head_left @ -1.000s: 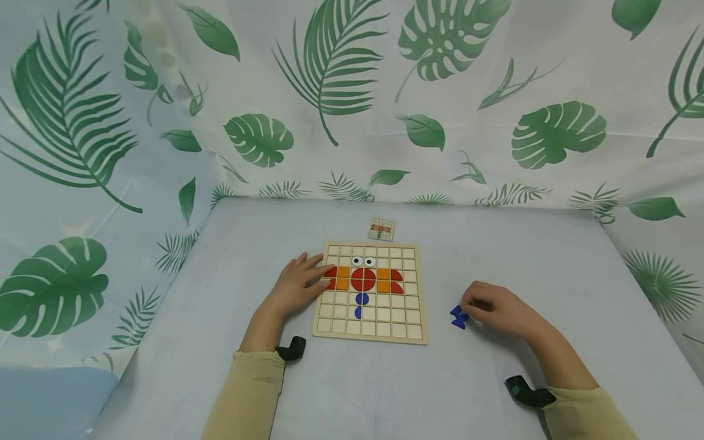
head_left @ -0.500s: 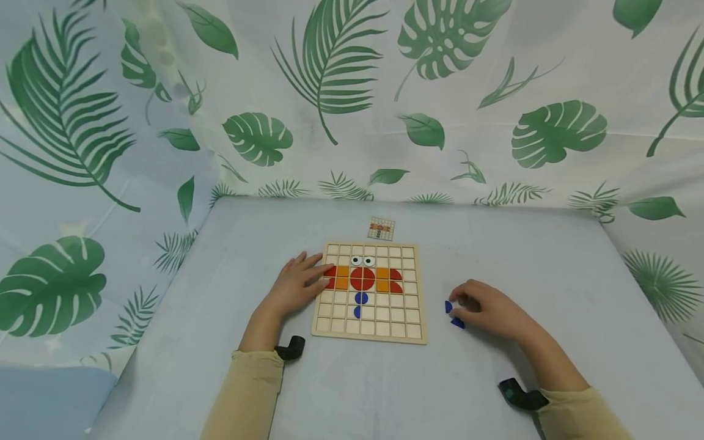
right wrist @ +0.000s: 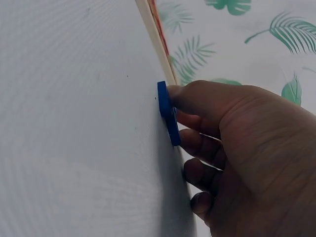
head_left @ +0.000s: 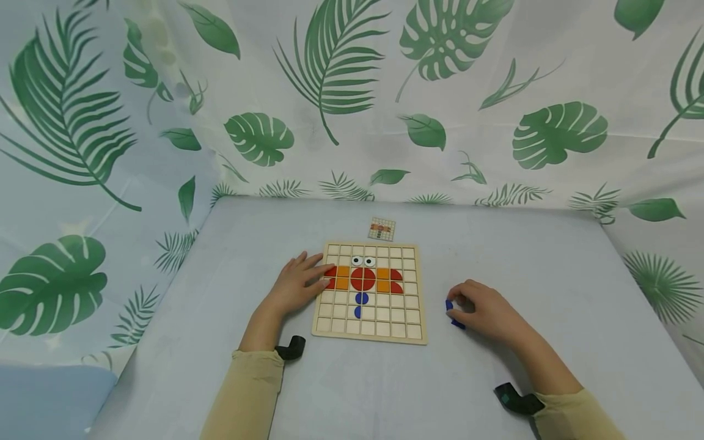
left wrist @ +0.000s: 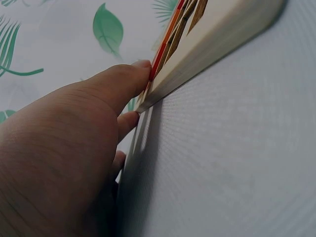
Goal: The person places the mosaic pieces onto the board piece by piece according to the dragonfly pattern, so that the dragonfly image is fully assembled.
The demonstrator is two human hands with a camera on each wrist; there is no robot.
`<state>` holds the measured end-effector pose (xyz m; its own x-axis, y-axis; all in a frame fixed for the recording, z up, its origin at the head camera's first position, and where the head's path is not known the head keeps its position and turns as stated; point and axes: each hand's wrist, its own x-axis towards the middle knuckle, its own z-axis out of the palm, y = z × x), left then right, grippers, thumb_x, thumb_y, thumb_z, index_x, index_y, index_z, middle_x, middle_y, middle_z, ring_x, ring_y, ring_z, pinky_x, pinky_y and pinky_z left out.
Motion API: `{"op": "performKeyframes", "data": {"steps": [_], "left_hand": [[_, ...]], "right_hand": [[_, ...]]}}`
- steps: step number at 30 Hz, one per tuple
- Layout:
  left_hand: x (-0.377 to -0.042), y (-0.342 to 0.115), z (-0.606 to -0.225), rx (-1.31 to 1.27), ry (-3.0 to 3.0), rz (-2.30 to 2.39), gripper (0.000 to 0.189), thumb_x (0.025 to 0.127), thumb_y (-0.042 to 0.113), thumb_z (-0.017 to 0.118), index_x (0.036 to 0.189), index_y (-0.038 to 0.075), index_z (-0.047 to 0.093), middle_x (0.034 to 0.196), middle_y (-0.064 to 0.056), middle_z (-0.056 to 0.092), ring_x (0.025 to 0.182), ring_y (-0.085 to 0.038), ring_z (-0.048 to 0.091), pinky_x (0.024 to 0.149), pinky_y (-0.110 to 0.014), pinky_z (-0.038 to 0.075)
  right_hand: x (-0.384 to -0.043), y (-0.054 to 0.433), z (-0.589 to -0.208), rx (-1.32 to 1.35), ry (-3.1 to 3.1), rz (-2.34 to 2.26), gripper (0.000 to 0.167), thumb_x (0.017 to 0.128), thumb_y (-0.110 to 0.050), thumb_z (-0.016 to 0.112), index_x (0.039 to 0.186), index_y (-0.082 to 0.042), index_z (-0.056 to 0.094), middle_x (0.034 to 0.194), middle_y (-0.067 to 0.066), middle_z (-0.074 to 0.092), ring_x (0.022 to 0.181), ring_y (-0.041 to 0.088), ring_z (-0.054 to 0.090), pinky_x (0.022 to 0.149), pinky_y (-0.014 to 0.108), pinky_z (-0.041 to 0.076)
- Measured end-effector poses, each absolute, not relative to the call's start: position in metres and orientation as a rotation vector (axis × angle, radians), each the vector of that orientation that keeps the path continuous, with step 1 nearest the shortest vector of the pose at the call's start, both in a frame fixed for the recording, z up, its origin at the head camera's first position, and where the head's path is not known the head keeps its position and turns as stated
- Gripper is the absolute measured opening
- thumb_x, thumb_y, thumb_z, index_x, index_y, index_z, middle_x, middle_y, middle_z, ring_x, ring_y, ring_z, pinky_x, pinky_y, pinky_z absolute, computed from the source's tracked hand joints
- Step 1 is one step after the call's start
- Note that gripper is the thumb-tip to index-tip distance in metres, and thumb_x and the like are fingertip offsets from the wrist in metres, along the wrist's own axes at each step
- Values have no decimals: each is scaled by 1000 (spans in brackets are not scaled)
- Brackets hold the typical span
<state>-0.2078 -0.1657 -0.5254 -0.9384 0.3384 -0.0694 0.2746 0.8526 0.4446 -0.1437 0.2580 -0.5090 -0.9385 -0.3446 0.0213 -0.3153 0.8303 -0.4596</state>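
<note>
My left hand (head_left: 297,284) rests on the left edge of the wooden grid board (head_left: 422,296), its fingers spread over the red pieces there. In the left wrist view the thumb touches the board's edge beside a red piece (left wrist: 158,61). To the right of the board, my right hand (head_left: 486,311) pinches a small blue tile (right wrist: 163,98) between thumb and fingers, low over the table. A second blue tile (right wrist: 174,131) shows just beneath it. On the board lie a red disc of quarter pieces (head_left: 357,275), orange squares (head_left: 383,274), two eye pieces (head_left: 357,261) and blue rounded pieces (head_left: 359,312).
Behind the board lies a small pattern card (head_left: 382,228) with a similar grid picture. A pale cloth covers the table (head_left: 374,391). Leaf-print curtains (head_left: 357,146) hang at the back and sides. Black wrist devices (head_left: 291,348) sit at both cuffs.
My right hand has shifted slightly left, and its thumb and fingers have come around a blue tile that lay beside the fingertips. My left hand and the board stay put.
</note>
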Motion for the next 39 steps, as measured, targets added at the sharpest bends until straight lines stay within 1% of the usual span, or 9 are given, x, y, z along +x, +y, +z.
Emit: {"op": "performKeyframes", "data": {"steps": [6,9,21,30,39], "left_hand": [[-208,-166,-525,476,2882,649,46,99,51,51,144,40,49,162,6,30,155,-27,11,127,-48,6],[-207,-166,-524,476,2881,647,46,99,51,51,144,40,49,162,6,30,155,-27,11,127,-48,6],[-208,-166,-524,478,2879,659,46,99,51,51,144,40,50,162,6,31,155,-27,11,127,-49,6],[-208,-166,-523,500,2879,681,46,99,51,52,143,39,51,162,5,32,155,-29,12,127,-50,6],[-207,-166,-523,502,2890,684,45,99,50,52,143,39,52,161,5,33,155,-29,14,127,-50,8]], "right_hand": [[-143,257,-509,-539,2955,-750,19,85,-24,77,99,-18,67,86,-7,57,79,9,49,67,27,45],[-144,256,-510,-525,2959,-742,19,85,-25,77,99,-17,67,87,-7,58,78,9,50,68,28,45],[-145,255,-505,-429,2904,-785,21,88,-26,75,104,-14,66,90,-3,57,80,12,50,68,27,45],[-147,250,-495,-450,2908,-798,22,88,-19,74,106,-10,66,91,-1,57,81,13,50,67,27,45],[-150,232,-484,-493,2887,-813,22,88,-21,74,106,-12,66,90,-3,57,80,13,50,65,25,46]]}}
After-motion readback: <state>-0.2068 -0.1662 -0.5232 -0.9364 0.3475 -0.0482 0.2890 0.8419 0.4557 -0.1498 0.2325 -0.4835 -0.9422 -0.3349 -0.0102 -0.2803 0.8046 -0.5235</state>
